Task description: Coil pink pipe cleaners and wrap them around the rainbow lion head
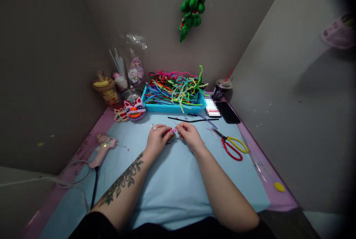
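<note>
1. Pale blue mat [172, 179] on a pink table, grey walls around.
2. Left hand [157, 139] and right hand [189, 135] both pinch a small pink fuzzy piece [174, 130] between them.
3. Red-and-yellow-handled scissors [232, 144] lie just right of the right hand.

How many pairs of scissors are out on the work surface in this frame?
1. The scissors, with one red and one yellow handle, lie on the blue mat just beyond the right hand. Others could be hidden under the pipe cleaners.
</note>
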Action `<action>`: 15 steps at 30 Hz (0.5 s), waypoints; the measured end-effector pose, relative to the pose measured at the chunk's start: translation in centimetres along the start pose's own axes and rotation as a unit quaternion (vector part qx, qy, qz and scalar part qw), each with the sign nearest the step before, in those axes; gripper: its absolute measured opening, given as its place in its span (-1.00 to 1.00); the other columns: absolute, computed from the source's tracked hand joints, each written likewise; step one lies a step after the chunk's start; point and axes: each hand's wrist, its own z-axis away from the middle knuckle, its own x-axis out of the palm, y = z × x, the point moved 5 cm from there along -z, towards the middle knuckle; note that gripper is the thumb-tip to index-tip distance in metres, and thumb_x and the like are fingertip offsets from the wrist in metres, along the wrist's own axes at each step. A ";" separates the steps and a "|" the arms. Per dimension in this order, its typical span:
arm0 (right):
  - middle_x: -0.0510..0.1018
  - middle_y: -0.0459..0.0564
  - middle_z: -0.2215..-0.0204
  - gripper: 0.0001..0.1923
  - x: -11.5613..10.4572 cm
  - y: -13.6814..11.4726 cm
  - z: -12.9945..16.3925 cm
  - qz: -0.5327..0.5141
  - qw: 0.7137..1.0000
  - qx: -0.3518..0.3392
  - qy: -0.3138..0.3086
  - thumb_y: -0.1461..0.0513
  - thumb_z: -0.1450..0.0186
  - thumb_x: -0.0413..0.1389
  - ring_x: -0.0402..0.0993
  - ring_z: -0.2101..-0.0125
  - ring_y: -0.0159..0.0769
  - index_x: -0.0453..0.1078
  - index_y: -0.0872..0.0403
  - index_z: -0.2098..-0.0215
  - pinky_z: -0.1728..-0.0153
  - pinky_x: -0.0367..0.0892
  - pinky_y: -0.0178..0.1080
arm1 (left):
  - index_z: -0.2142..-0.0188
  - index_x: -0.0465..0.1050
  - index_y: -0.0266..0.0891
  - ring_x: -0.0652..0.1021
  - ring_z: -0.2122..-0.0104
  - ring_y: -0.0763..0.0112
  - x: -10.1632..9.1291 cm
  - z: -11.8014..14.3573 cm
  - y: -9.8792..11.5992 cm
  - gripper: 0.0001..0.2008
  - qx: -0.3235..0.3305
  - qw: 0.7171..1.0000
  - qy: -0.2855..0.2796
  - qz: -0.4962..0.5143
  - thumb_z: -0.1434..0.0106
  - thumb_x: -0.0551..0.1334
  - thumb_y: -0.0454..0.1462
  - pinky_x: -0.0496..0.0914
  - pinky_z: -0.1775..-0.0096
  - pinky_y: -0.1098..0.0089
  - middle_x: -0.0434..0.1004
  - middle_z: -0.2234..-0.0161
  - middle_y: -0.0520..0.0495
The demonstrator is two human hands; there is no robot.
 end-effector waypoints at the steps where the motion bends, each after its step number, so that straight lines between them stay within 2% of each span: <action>1: 0.31 -0.20 0.69 -0.73 -0.1 -0.1 0.0 0.005 1.000 -0.009 0.001 0.05 -0.07 0.16 0.17 0.66 -0.47 0.36 0.10 0.47 0.63 0.05 -0.38 | 0.27 0.58 -0.17 0.50 0.20 0.26 0.0 0.0 -0.1 -0.85 -0.003 1.000 0.001 0.008 -0.20 0.25 -0.22 0.37 0.11 0.28 0.63 0.34 -0.06; 5: 0.38 -0.15 0.64 -0.79 0.1 -0.5 0.1 0.037 0.998 -0.044 -0.002 0.12 -0.04 0.20 0.24 0.60 -0.42 0.43 0.10 0.45 0.56 0.16 -0.36 | 0.29 0.59 -0.16 0.52 0.22 0.27 0.0 0.0 -0.1 -0.86 -0.009 1.000 0.003 0.022 -0.20 0.25 -0.24 0.39 0.13 0.29 0.63 0.35 -0.07; 8: 0.46 -0.09 0.56 -0.86 0.2 -0.9 0.3 0.085 0.991 -0.104 -0.004 0.17 -0.07 0.18 0.33 0.51 -0.36 0.46 0.10 0.45 0.45 0.26 -0.31 | 0.30 0.60 -0.16 0.53 0.24 0.28 -0.2 -0.1 0.1 -0.86 -0.006 1.000 -0.001 0.026 -0.20 0.25 -0.25 0.39 0.14 0.30 0.63 0.36 -0.07; 11: 0.50 -0.04 0.45 -0.91 0.3 -1.7 0.7 0.152 0.970 -0.192 -0.001 0.25 -0.13 0.12 0.40 0.39 -0.30 0.48 0.06 0.45 0.31 0.31 -0.26 | 0.32 0.60 -0.15 0.53 0.25 0.29 -0.3 -0.2 0.2 -0.86 -0.008 0.999 -0.007 0.032 -0.21 0.24 -0.24 0.39 0.14 0.31 0.63 0.38 -0.06; 15: 0.50 -0.01 0.39 -0.81 0.5 -2.3 1.2 0.196 0.942 -0.271 -0.028 0.30 -0.21 0.04 0.42 0.28 -0.23 0.49 0.00 0.41 0.18 0.31 -0.19 | 0.32 0.61 -0.16 0.53 0.24 0.28 -0.2 -0.2 0.0 -0.86 -0.017 0.999 -0.010 0.037 -0.20 0.24 -0.24 0.40 0.14 0.29 0.63 0.37 -0.07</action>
